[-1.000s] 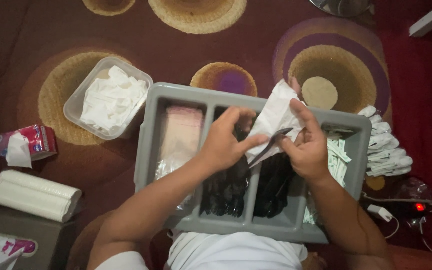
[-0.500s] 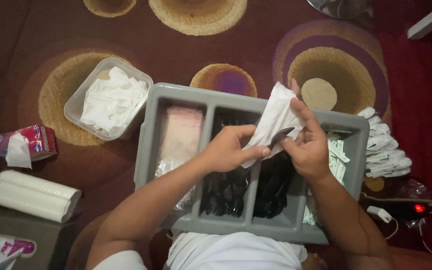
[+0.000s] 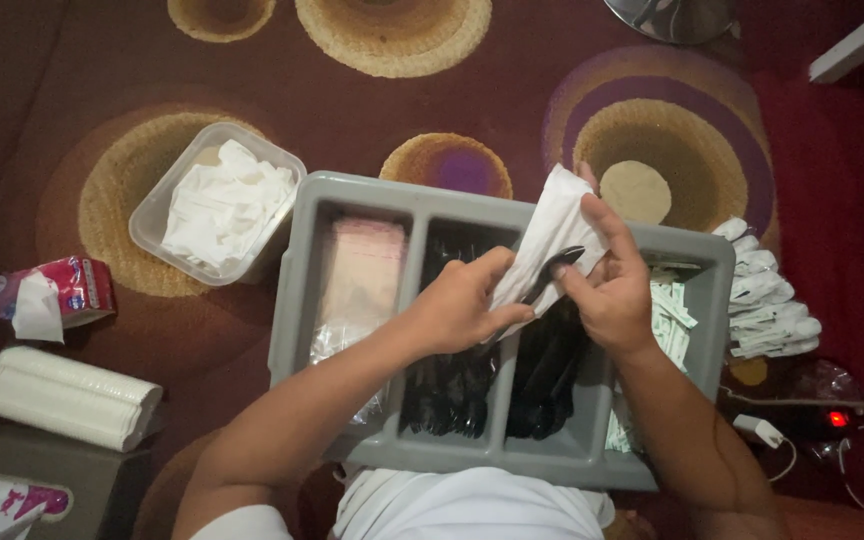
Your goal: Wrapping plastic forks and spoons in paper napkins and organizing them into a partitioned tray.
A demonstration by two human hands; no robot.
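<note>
I am wrapping cutlery. My left hand pinches the lower edge of a white napkin, and my right hand grips its other side together with a black plastic utensil lying against it, above the grey tray. The next move, as I judge it, calls for folding the napkin snugly round the utensil without letting it slip.

The tray has 4 compartments: clear bags in the leftmost, black cutlery in the 2 middle ones, small white packets at the right. A clear tub on the carpet holds folded napkins, and wrapped bundles lie right of the tray.
</note>
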